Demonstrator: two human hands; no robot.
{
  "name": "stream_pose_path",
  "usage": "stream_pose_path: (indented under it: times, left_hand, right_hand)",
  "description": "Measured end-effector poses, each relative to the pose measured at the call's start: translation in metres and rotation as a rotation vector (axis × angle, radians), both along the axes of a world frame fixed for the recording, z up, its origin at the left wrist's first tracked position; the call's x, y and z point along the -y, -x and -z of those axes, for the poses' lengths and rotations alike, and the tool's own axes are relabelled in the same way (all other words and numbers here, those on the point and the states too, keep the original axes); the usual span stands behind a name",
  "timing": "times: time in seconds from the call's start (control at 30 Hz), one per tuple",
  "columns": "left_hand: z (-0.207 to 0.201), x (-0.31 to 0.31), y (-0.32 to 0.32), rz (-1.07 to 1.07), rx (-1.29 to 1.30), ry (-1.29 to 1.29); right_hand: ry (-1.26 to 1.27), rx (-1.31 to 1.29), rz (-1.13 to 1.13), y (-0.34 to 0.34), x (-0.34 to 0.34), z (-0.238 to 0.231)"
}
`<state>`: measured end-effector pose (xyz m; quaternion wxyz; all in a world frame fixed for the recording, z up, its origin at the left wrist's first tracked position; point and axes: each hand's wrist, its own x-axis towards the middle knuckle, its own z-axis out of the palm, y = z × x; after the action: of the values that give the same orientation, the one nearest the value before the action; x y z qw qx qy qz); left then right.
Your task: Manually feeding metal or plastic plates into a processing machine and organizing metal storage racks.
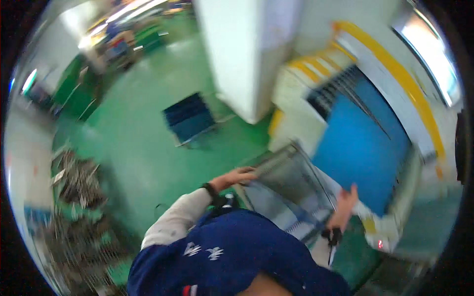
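Grey metal sheet (291,185) was held tilted in front of my chest, beside the blue machine bed (363,148): my left hand (240,175) gripped its left edge, my right hand (347,200) clasped its right edge. I judged the carry under way; the sheet was not yet set down anywhere.

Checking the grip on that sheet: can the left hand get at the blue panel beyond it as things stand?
Probably not. The left hand grips the near-left edge of the grey metal sheet, and the sheet lies between it and the blue panel. The right hand is nearer it.
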<state>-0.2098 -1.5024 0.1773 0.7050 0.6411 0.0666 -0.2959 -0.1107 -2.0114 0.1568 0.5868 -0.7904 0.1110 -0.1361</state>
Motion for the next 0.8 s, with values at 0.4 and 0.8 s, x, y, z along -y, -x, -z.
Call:
stream_pose_path:
  times: [0.4, 0.8]
  left_hand:
    - [0.003, 0.005, 0.0, -0.047, -0.028, -0.023]
    - [0.014, 0.0, 0.004, -0.068, -0.054, -0.012]
  right_hand:
    - [-1.097, -0.286, 0.033, -0.005, -0.071, -0.069]
    - [-1.115, -0.302, -0.055, -0.026, -0.099, -0.075]
